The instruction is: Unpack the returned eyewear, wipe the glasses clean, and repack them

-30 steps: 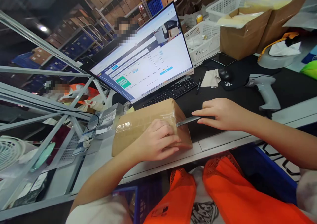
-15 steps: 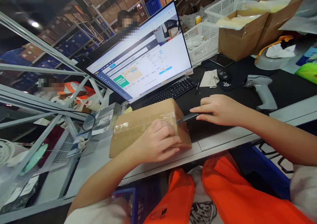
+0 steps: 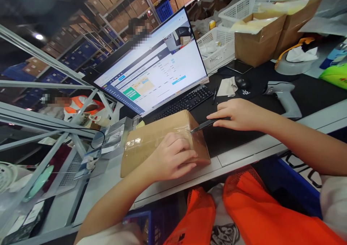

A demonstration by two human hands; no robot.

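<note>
A taped cardboard box (image 3: pixel 151 138) lies on the desk in front of me. My left hand (image 3: pixel 173 156) rests over its near right part, fingers curled against the top and end, steadying it. Between the fingers of my right hand (image 3: pixel 230 115) is a slim dark utility knife (image 3: pixel 204 125). Its blade tip meets the clear tape at the box's upper right edge, close to my left fingers. Part of the box's near side is hidden behind my left hand and forearm.
Behind the box stand a monitor (image 3: pixel 159 71) and keyboard (image 3: pixel 187 102). To the right are a barcode scanner (image 3: pixel 286 97), a mouse (image 3: pixel 243 81), a tape roll (image 3: pixel 291 66) and an open carton (image 3: pixel 255 46). Metal frame bars (image 3: pixel 48 120) rise at left; two other people are beyond.
The knife and my right hand have shifted slightly up and left, bringing the tip to the top edge of the box. My left hand keeps its place on the box.
</note>
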